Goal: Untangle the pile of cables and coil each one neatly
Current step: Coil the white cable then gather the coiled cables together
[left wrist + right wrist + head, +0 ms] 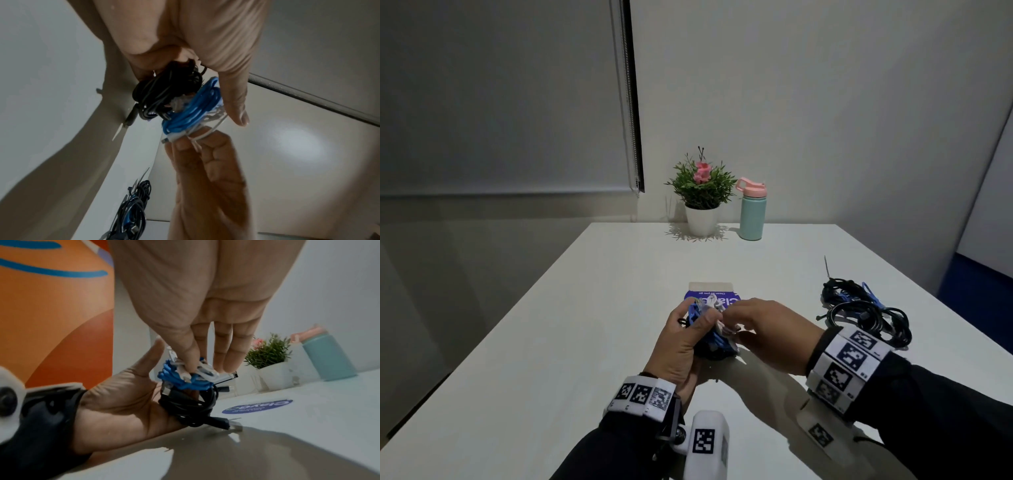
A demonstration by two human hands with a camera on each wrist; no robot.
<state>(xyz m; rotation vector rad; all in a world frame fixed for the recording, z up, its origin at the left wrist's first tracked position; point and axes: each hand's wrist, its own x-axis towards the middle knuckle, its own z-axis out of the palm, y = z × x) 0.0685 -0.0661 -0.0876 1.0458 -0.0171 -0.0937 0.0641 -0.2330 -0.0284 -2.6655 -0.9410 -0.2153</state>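
My left hand holds a bundle of coiled cables just above the white table: a black coil low in the palm, a blue coil above it and a white cable on top. My right hand pinches the white cable with thumb and fingers at the top of the bundle. A black USB plug hangs from the black coil down to the tabletop. A second heap of black and blue cables lies on the table to the right.
A blue-and-white card lies flat behind my hands. A potted plant and a teal bottle with a pink lid stand at the table's far edge. A loose cable tie lies beyond the right heap.
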